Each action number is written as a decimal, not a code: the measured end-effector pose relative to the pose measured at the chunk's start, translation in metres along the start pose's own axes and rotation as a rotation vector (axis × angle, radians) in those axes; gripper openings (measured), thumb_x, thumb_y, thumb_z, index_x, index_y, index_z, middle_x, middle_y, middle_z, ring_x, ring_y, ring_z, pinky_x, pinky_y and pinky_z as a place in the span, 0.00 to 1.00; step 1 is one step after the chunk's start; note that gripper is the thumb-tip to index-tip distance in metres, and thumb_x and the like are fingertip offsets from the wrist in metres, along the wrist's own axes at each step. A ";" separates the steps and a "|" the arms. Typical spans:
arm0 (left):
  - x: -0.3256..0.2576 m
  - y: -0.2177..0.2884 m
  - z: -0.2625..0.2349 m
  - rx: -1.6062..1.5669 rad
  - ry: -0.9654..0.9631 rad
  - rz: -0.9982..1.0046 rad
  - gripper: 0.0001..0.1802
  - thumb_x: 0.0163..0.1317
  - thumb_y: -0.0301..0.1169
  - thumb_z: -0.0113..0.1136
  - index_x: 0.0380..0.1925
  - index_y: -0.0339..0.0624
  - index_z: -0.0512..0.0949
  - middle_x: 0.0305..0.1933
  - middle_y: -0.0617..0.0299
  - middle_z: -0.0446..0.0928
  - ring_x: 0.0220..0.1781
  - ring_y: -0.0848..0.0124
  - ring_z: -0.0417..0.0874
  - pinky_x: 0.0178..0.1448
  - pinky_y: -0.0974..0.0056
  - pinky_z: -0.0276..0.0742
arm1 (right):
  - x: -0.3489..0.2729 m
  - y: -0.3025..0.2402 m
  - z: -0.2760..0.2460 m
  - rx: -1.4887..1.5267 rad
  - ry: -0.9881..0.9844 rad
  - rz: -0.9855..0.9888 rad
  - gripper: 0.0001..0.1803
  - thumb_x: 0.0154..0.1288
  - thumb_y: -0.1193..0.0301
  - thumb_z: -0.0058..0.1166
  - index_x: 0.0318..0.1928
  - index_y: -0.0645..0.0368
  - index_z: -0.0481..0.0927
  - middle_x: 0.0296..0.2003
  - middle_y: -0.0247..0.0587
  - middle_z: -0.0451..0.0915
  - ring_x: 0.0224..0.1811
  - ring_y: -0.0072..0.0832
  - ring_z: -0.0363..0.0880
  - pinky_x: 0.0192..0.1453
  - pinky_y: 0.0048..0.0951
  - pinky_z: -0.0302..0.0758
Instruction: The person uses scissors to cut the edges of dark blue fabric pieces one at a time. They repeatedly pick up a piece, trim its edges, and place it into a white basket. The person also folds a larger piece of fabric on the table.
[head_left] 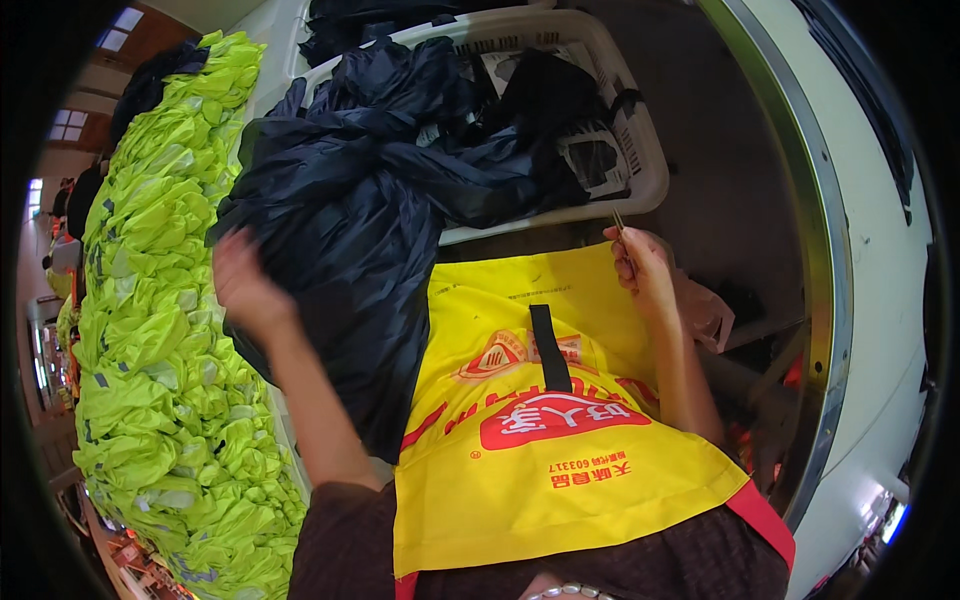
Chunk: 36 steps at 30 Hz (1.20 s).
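Note:
A large bundle of shiny navy fabric [330,230] spills over the near left side of a white plastic basket [655,170] and hangs down beside my lap. My left hand [250,285] is raised at the left edge of this fabric, smeared by motion. Whether its fingers grip the cloth cannot be made out. On the right, my right hand [645,270] is closed around a pair of small metal thread snips [619,225], their narrow tips pointing up near the basket's front rim. A yellow apron [600,500] with red print and a black strip covers my lap.
A tall heap of bright yellow-green garments [170,330] runs along my left. More dark cloth [390,20] lies in a container behind the basket. A metal-edged pale surface [880,330] curves along the right. A pale bag [705,315] sits beside my right forearm.

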<state>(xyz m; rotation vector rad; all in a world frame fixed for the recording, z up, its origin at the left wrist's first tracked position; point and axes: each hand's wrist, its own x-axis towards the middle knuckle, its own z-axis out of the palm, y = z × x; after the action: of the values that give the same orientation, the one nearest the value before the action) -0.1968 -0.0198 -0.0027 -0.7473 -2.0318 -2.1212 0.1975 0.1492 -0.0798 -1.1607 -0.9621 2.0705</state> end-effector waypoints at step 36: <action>-0.168 0.140 0.108 -0.096 -1.130 0.515 0.52 0.34 0.49 0.73 0.59 0.41 0.58 0.59 0.49 0.61 0.61 0.56 0.62 0.63 0.59 0.59 | 0.034 -0.018 0.014 0.603 -0.619 -0.611 0.13 0.66 0.70 0.44 0.50 0.59 0.70 0.43 0.37 0.74 0.47 0.23 0.73 0.51 0.23 0.73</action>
<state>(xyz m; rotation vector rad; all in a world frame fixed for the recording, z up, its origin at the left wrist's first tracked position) 0.0356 0.0281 0.0525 -2.5582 -1.6806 -1.5834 0.1721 0.1812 -0.0764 0.0995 -0.7257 1.9831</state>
